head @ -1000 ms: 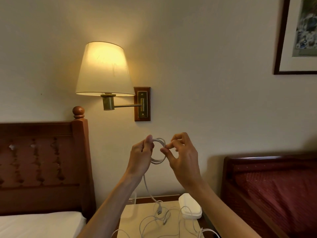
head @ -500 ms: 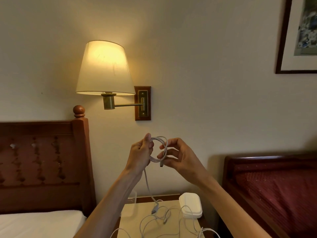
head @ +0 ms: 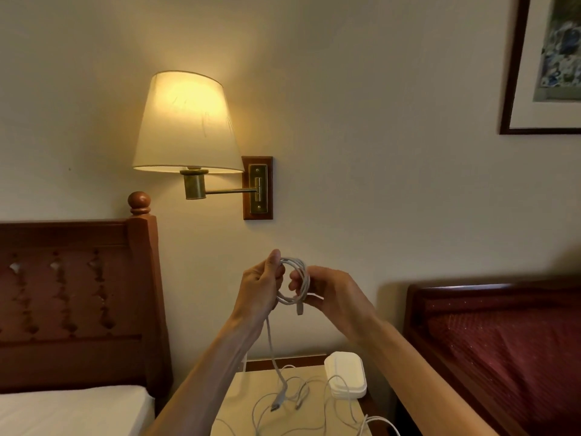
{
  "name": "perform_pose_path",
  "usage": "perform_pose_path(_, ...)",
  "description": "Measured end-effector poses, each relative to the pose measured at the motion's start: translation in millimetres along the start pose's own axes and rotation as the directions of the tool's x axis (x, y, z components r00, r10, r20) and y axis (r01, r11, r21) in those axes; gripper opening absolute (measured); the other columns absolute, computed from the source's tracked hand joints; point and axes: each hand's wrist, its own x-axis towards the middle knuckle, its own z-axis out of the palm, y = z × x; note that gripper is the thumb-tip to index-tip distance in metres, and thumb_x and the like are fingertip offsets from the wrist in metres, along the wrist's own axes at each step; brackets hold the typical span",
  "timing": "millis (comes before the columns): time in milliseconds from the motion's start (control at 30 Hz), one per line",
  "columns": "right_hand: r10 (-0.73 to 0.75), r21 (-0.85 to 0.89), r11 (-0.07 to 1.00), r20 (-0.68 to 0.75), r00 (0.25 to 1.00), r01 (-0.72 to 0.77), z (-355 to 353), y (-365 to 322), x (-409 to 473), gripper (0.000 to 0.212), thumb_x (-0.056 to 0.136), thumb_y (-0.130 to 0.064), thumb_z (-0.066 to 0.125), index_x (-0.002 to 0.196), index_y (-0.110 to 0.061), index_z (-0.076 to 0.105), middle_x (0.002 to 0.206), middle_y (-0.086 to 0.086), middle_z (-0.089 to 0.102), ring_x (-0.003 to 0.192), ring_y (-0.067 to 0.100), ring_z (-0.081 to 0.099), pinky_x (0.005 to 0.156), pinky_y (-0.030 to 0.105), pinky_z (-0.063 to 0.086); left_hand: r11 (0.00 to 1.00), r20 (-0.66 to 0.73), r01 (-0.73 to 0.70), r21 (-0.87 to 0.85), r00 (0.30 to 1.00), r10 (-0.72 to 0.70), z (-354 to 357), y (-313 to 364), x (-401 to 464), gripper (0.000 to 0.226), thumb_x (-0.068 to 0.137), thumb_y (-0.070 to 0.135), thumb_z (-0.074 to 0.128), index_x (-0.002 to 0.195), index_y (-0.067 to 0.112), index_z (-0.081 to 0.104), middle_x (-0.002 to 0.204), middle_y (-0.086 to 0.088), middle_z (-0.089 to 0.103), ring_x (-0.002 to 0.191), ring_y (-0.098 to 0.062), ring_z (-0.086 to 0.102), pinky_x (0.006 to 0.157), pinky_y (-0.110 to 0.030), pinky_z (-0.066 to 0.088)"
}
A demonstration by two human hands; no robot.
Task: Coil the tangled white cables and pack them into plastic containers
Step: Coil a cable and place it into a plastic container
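White cable (head: 294,284) coiled in small loop, held up betw. both hands in front of wall. L hand (head: 261,286) pinched loop's left side w/ thumb on top; R hand (head: 330,289) fingers curled round right side (plug end dangled below). Tail hung to nightstand (head: 239,401), more loose cables (head: 298,407) there beside closed container (head: 345,377).

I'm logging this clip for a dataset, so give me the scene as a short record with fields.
setting: bedside table between two beds
left hand: grips the coil
right hand: pinches the coil's other side
cable tail: hangs from the coil to the table
loose cables: tangled on the table
container: white, lidded, on the table
light: wall lamp, lit
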Motion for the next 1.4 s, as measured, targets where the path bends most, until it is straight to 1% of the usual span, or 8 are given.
perform_pose_path(233,0.128,0.443,0.881,0.119,0.985,-0.168,4.4,-2.4,0.5,0.042,0.101,-0.035,0.039,0.087,-0.006,0.066,0.078,0.009,0.062,0.074,0.019,0.061,0.088,0.035,0.045,0.998,0.101,-0.064,0.008,0.993,0.063,-2.8,1.9,-1.2,0.046,0.095,0.051,0.046,0.074,0.012,0.057,0.058,0.000,0.044,0.052,-0.011,0.034,0.047,-0.023,0.028)
perform_pose_path(433,0.052,0.419,0.894,0.255,0.966,-0.159,-4.8,-7.8,2.7,0.042,0.105,-0.034,0.027,0.096,-0.006,0.057,0.051,-0.003,0.038,0.054,0.014,0.038,0.078,0.030,0.036,0.957,0.190,-0.260,0.132,0.954,0.233,-11.2,6.6,2.9,0.041,0.100,0.040,0.041,0.084,0.010,0.063,0.053,0.015,0.045,0.049,-0.002,0.039,0.049,-0.013,0.035)
perform_pose_path(833,0.060,0.487,0.871,0.032,0.998,-0.068,-37.0,-49.4,6.6,0.030,0.100,-0.031,0.045,0.084,-0.008,0.058,0.050,-0.006,0.038,0.046,0.010,0.044,0.071,0.027,0.037,0.604,0.186,-0.441,0.664,0.879,0.438,-93.7,-74.2,34.2,0.016,0.098,0.032,0.044,0.088,0.029,0.056,0.073,0.009,0.060,0.057,-0.007,0.054,0.054,-0.024,0.044)
perform_pose_path(933,0.048,0.346,0.937,0.007,0.999,-0.047,-31.8,-46.7,8.6,0.033,0.102,-0.031,0.044,0.085,-0.008,0.060,0.058,0.000,0.053,0.055,0.013,0.052,0.072,0.028,0.041,0.379,0.245,-0.266,0.886,0.964,0.104,-75.4,-61.9,13.2,0.017,0.101,0.030,0.045,0.101,0.029,0.062,0.091,0.009,0.066,0.074,-0.001,0.060,0.074,-0.028,0.056)
perform_pose_path(1033,-0.070,-0.252,0.966,-0.066,0.995,0.051,-16.0,-36.5,7.4,0.040,0.101,-0.036,0.043,0.086,-0.008,0.067,0.073,0.005,0.070,0.068,0.015,0.064,0.074,0.026,0.041,0.367,0.576,-0.494,0.788,0.803,-0.155,-41.6,-18.4,-19.9,0.025,0.100,0.038,0.045,0.093,0.027,0.067,0.080,0.012,0.064,0.068,-0.003,0.057,0.074,-0.024,0.050)
perform_pose_path(1133,-0.134,-0.496,0.862,-0.022,0.991,0.106,-6.3,-25.9,3.5,0.034,0.099,-0.032,0.045,0.092,-0.007,0.067,0.076,0.003,0.074,0.072,0.012,0.070,0.073,0.019,0.050,0.462,0.679,-0.672,0.579,0.711,0.183,-32.6,28.8,-28.0,0.026,0.100,0.037,0.042,0.076,0.042,0.051,0.063,0.018,0.053,0.061,-0.006,0.056,0.060,-0.019,0.045)
perform_pose_path(1233,-0.137,-0.536,0.833,0.038,0.990,0.136,-7.5,-21.0,0.6,0.030,0.100,-0.025,0.045,0.093,-0.005,0.066,0.068,0.000,0.070,0.063,0.011,0.069,0.064,0.016,0.052,0.369,0.565,-0.745,0.555,0.664,0.490,-43.0,42.5,-10.2,0.024,0.096,0.045,0.034,0.081,0.038,0.051,0.066,0.021,0.051,0.065,-0.002,0.057,0.062,-0.012,0.040)
perform_pose_path(1400,-0.171,-0.584,0.792,0.065,0.983,0.176,-7.8,-22.4,2.3,0.026,0.101,-0.022,0.045,0.088,-0.014,0.067,0.057,-0.005,0.060,0.049,0.008,0.057,0.057,0.020,0.051,0.412,0.583,-0.768,0.491,0.641,0.499,-47.5,25.5,9.4,0.031,0.098,0.039,0.042,0.097,0.018,0.065,0.087,0.014,0.060,0.081,-0.003,0.057,0.070,-0.019,0.048)
